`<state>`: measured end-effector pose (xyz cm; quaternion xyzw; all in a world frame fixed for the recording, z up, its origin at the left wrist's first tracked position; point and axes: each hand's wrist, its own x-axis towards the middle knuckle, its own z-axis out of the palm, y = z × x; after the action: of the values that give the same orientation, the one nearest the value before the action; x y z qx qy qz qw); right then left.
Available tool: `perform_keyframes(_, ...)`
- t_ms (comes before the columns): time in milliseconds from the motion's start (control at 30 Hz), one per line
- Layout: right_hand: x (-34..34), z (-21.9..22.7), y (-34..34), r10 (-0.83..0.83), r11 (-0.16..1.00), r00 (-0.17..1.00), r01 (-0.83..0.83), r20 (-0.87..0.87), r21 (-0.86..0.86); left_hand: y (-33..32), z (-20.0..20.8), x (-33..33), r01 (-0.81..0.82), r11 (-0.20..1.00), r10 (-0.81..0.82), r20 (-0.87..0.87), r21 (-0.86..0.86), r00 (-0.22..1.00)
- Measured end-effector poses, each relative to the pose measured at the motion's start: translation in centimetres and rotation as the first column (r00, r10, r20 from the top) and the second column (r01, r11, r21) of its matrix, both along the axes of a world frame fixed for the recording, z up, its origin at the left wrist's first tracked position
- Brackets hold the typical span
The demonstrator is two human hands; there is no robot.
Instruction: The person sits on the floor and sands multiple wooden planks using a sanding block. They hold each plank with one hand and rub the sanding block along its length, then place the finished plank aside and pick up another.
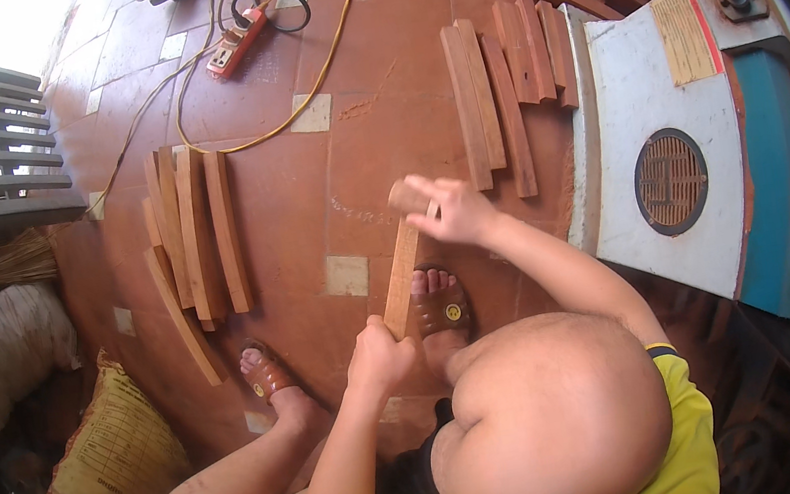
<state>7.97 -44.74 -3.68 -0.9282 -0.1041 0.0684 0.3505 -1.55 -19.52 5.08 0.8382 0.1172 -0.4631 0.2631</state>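
A narrow wooden strip slants up and away between my hands, in front of my sandalled feet. My left hand is closed in a fist around its near end. At the far end, my right hand is bent over the strip, fingers and thumb closed on a tan, curved piece that lies against the wood. Motion blur hides what that piece is made of. The right fingers are partly smeared too.
Wooden strips lie bunched at left, and more strips lie at right beside a white and teal machine. An orange power strip with looping cables sits ahead. Stuffed sacks stand at lower left on the tiled floor.
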Motion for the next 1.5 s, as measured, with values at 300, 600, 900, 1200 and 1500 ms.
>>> perform_keyframes(300,0.8,-1.8,-2.3,-0.053,0.991,0.995,0.063,0.086,-0.118,-0.1,-0.6,-0.5,-0.004,0.999,0.005,0.023,-0.035,1.0)
perform_keyframes(600,-2.2,0.2,-2.4,-0.35,0.912,0.936,0.348,-0.029,0.217,1.5,1.3,3.4,-0.233,0.962,0.267,0.339,-0.139,0.902)
perform_keyframes(900,-3.5,2.2,-1.3,-0.39,0.844,0.899,0.436,-0.199,0.312,4.9,-3.2,3.0,-0.198,0.978,0.168,0.317,0.066,0.934)
perform_keyframes(1200,-3.3,2.3,-0.6,-0.364,0.822,0.92,0.391,-0.147,0.415,3.5,-1.4,4.2,-0.1,0.981,0.052,0.274,0.163,0.96)
perform_keyframes(1500,-4.1,2.3,-0.6,-0.356,0.813,0.924,0.379,-0.139,0.441,5.5,-4.3,2.6,-0.703,0.576,0.532,-0.462,-0.417,0.71)
